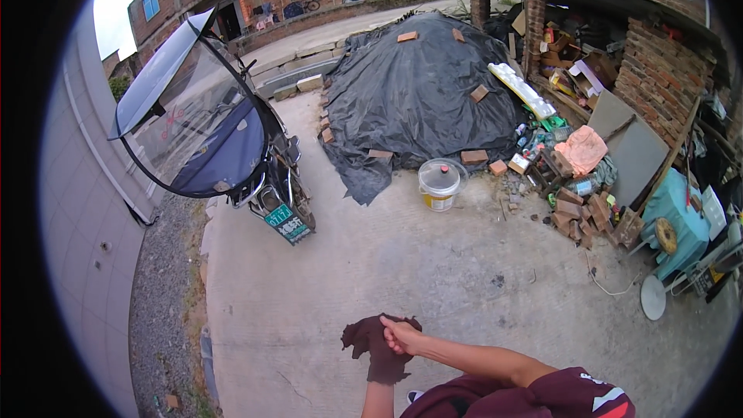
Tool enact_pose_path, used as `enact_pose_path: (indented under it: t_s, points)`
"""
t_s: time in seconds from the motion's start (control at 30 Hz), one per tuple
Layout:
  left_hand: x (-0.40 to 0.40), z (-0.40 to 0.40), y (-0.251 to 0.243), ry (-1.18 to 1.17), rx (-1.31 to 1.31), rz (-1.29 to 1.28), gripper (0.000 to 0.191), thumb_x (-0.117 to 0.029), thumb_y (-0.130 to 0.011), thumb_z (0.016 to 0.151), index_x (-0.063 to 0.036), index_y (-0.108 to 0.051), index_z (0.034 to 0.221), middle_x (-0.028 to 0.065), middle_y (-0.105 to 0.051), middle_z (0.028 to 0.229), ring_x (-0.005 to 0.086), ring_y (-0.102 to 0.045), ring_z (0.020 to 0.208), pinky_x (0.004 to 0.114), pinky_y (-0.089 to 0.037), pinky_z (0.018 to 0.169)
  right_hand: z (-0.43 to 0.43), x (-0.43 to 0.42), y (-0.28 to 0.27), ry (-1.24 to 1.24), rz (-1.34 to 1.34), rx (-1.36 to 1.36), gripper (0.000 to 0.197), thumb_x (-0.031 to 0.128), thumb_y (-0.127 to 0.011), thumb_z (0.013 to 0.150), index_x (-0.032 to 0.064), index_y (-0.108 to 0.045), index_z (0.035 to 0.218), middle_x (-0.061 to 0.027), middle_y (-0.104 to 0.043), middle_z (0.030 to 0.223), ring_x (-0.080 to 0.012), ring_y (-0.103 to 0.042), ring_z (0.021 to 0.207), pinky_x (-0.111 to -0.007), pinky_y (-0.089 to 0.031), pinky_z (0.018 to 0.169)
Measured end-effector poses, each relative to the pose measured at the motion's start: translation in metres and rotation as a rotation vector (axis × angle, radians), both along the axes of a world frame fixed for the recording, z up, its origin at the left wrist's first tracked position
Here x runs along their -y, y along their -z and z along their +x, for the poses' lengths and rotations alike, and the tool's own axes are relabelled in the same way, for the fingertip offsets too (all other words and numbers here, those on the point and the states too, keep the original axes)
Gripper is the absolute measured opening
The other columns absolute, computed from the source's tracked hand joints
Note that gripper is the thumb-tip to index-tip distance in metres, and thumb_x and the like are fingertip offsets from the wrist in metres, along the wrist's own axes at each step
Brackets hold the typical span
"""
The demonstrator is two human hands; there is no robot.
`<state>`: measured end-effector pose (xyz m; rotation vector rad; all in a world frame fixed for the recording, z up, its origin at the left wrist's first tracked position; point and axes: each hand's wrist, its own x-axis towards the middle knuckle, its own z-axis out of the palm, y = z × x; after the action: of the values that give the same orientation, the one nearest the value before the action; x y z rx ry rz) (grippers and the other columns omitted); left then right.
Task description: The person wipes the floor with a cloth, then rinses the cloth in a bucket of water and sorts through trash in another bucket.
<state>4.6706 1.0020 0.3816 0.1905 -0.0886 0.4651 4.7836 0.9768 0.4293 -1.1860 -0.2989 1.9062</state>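
A dark maroon cloth (371,334) with ragged edges hangs over my left hand (388,360), hiding its palm and fingers. My right hand (401,337) grips the cloth between thumb and curled fingers, just above the left wrist. Whether the left fingers are bent or straight under the cloth cannot be told. Farther ahead on the concrete stands a clear-lidded plastic bucket (441,186) with a yellow lower part and a red knob on its lid.
A motorcycle with a canopy (284,186) is parked at left beside a tiled wall (87,232). Black plastic sheeting (424,93) weighted with bricks covers a mound ahead. Loose bricks (580,215), scrap and a round stool (653,298) lie at right.
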Motion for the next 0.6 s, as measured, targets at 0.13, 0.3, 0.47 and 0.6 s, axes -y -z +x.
enact_pose_path:
  t_s: [0.13, 0.3, 0.47, 0.6]
  points:
    - [0.017, -0.005, -0.030, -0.283, -0.445, -0.055, 0.028, -0.035, -0.037, 0.089, -0.0119, -0.050, 0.078, 0.0035, -0.053, 0.076, 0.0153, -0.051, 0.072, 0.029, -0.043, 0.066, -0.055, 0.002, 0.058, 0.038, -0.150, -0.154, 0.041, 0.040, -0.044, 0.084, 0.0033, -0.058, 0.072, -0.0097, -0.059, 0.066, -0.0185, -0.059, 0.059, -0.030, -0.045, 0.051]
    - [-0.004, -0.036, -0.068, -0.463, -0.667, 0.710, 0.032, -0.036, -0.032, 0.090, -0.0093, -0.047, 0.084, 0.0073, -0.054, 0.083, 0.0200, -0.051, 0.080, 0.032, -0.041, 0.074, -0.089, -0.010, 0.051, 0.039, -0.059, 0.039, 0.030, 0.033, -0.050, 0.080, 0.0050, -0.059, 0.078, -0.0105, -0.059, 0.074, -0.0218, -0.058, 0.068, -0.032, -0.045, 0.058]
    - [-0.025, -0.072, -0.057, -0.245, -0.081, 0.081, 0.025, -0.033, -0.035, 0.089, -0.0114, -0.046, 0.082, 0.0046, -0.052, 0.081, 0.0169, -0.050, 0.076, 0.029, -0.044, 0.069, -0.118, -0.028, 0.015, 0.145, 0.361, 0.495, 0.022, 0.026, -0.055, 0.075, 0.0066, -0.059, 0.083, -0.0112, -0.059, 0.081, -0.0251, -0.057, 0.076, -0.035, -0.045, 0.066]
    - [-0.030, -0.122, -0.056, -0.402, -0.359, 0.017, 0.021, -0.034, -0.042, 0.081, -0.0132, -0.044, 0.081, 0.0008, -0.049, 0.081, 0.0138, -0.049, 0.079, 0.028, -0.041, 0.073, -0.152, -0.031, -0.030, 0.238, 1.020, 0.861, 0.021, 0.021, -0.060, 0.071, 0.0079, -0.060, 0.087, -0.0118, -0.060, 0.087, -0.0278, -0.056, 0.082, -0.037, -0.045, 0.072]
